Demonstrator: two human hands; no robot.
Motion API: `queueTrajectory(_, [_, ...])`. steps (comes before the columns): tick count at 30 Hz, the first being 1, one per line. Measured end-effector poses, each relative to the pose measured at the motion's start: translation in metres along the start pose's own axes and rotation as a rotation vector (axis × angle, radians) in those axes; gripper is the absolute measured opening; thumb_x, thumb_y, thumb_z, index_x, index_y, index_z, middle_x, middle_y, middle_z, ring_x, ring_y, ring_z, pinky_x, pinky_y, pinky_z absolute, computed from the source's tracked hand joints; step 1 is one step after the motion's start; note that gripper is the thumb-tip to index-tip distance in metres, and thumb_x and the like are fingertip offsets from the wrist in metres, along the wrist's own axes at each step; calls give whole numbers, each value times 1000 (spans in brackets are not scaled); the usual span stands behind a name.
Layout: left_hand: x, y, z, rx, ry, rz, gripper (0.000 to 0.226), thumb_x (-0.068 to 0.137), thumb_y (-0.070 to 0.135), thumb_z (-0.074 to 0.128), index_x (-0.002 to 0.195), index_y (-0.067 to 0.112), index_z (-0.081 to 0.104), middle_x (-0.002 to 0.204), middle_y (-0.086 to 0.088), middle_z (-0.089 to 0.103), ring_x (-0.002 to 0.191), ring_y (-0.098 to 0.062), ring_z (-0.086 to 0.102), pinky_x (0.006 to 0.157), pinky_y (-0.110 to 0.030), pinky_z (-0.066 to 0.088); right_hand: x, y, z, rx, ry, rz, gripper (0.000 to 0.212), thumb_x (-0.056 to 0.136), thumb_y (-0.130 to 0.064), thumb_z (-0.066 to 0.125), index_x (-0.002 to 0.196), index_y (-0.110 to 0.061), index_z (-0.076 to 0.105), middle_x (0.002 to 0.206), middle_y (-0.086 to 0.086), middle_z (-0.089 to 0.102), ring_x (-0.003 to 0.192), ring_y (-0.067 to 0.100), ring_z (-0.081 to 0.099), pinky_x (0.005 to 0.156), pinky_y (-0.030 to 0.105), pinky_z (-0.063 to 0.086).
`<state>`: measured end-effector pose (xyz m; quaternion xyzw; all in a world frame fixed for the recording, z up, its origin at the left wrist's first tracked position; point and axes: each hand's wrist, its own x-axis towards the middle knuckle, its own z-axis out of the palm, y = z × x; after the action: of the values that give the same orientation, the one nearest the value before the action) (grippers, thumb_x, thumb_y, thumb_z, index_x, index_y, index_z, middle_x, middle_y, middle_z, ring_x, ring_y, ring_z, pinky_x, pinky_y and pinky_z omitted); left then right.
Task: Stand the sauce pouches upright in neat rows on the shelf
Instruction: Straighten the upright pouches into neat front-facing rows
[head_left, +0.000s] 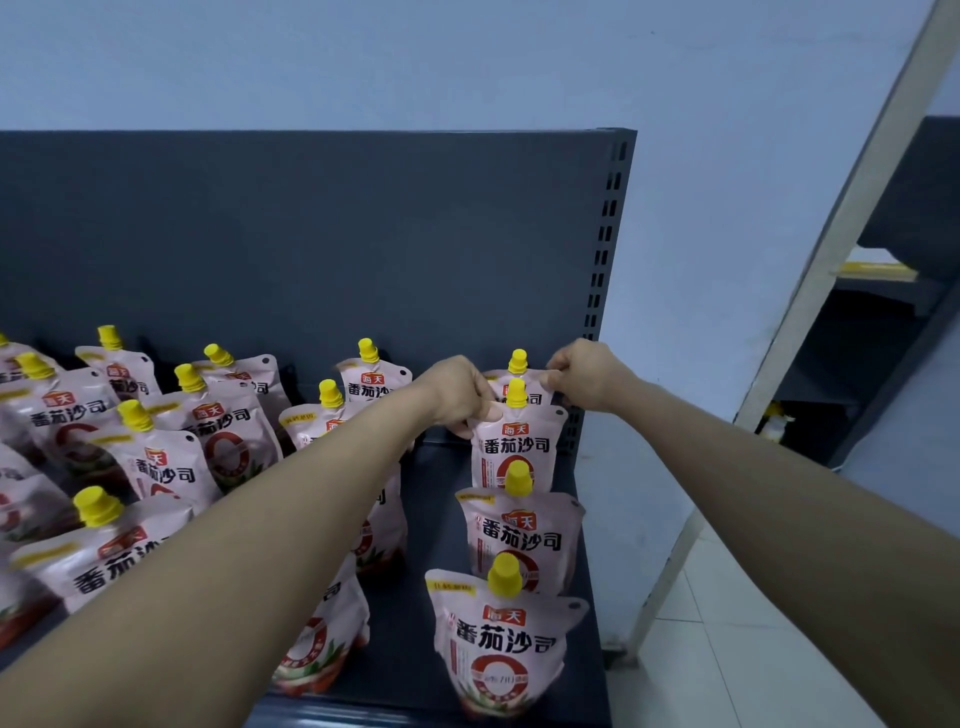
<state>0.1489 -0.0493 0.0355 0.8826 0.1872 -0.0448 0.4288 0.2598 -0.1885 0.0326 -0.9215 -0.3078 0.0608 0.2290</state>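
The left hand and right hand pinch the back pouch by its top corners — it stands between them.

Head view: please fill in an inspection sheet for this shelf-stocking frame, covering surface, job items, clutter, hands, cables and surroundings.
Surface: dark shelf with a dark back panel.
Job's things: the right column holds four upright pouches, from front pouch to rear pouch; left pouches lean unevenly.
Clutter: nothing seen.
Grippers: right hand pinches the rear pouch's top corner; left hand has its fingers curled at the other corner, apparently gripping.
Cables: nothing seen.
Surroundings: pale blue wall, second dark shelf unit, tiled floor.
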Motion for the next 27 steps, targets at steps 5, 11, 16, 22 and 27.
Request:
queueTrajectory(5, [-1, 0, 0, 4, -4, -1, 6, 84, 3, 66, 79, 0, 67, 115, -18, 62, 80, -24, 61, 48, -16, 55, -10, -1, -7, -17, 35, 2, 29, 94, -16, 55, 93, 11, 65, 93, 25, 68, 86, 35, 64, 72, 33, 51])
queueTrajectory(11, [-13, -1, -7, 133, 46, 78, 27, 81, 3, 70, 107, 3, 69, 117, -11, 67, 96, -22, 63, 81, -30, 54, -19, -10, -17, 2, 133, 40, 28, 94, -24, 56, 70, -10, 53, 83, 11, 61, 78, 24, 55, 70, 32, 45])
queueTrajectory(16, [-36, 6, -19, 165, 156, 137, 5, 82, 5, 66, 86, 6, 70, 83, -7, 68, 73, -16, 59, 74, -28, 51, -40, -24, -24, 131, 84, 0, 36, 93, -24, 59, 60, -14, 48, 65, 3, 57, 65, 19, 56, 64, 28, 48])
queueTrajectory(22, [-73, 12, -29, 146, -137, 134, 20, 87, -2, 59, 73, 11, 63, 69, -4, 62, 55, -8, 61, 52, -18, 53, -78, -42, -43, 274, -375, -8, 32, 87, -37, 65, 90, -6, 71, 85, 9, 72, 69, 12, 67, 63, 18, 53])
queueTrajectory(27, [-105, 9, -28, 263, -396, 154, 31, 83, -15, 55, 78, 13, 67, 77, -3, 66, 72, -12, 65, 63, -16, 55, -98, -49, -35, 77, -646, 66, 26, 84, -16, 71, 110, -15, 68, 113, 8, 70, 104, 22, 66, 78, 24, 53])
